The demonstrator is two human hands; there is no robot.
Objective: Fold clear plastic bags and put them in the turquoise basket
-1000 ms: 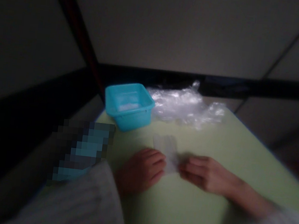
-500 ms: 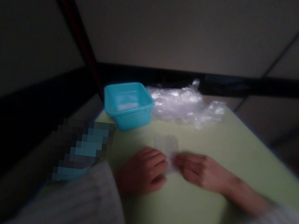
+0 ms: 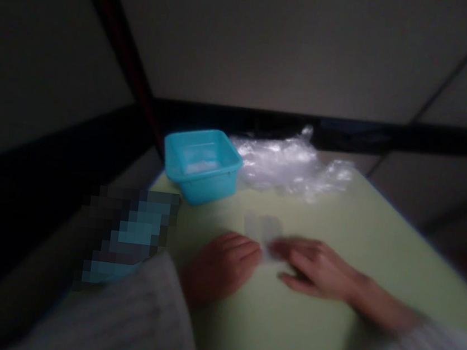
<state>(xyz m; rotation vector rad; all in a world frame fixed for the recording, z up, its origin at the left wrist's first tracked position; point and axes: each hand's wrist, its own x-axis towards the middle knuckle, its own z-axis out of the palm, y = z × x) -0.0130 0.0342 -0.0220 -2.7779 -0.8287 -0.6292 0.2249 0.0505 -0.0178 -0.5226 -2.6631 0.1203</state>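
A small, thin, translucent plastic piece [image 3: 262, 227], perhaps a little bag, lies on the pale green table between my two hands. My left hand [image 3: 225, 267] rests on the tabletop with its fingers curled together, their tips at the near left edge of the plastic. From the other side my right hand [image 3: 315, 267] reaches over the plastic's right part. Its fingers are stretched out and blurred at the tips, and the thumb stands apart below them. Dim light hides the exact contact of the fingertips.
Beyond my hands a turquoise plastic basin [image 3: 209, 186] stands at the table's back left, with something whitish inside. Crumpled clear plastic [image 3: 281, 163] lies right of it along the back edge. A pixelated turquoise item [image 3: 137, 237] is at the left edge. The green table [image 3: 378, 236] extends right.
My right thumb has opened away from its fingers, which have shifted slightly over the plastic. My left thumb has tucked out of sight. The plastic has moved a little to the right.
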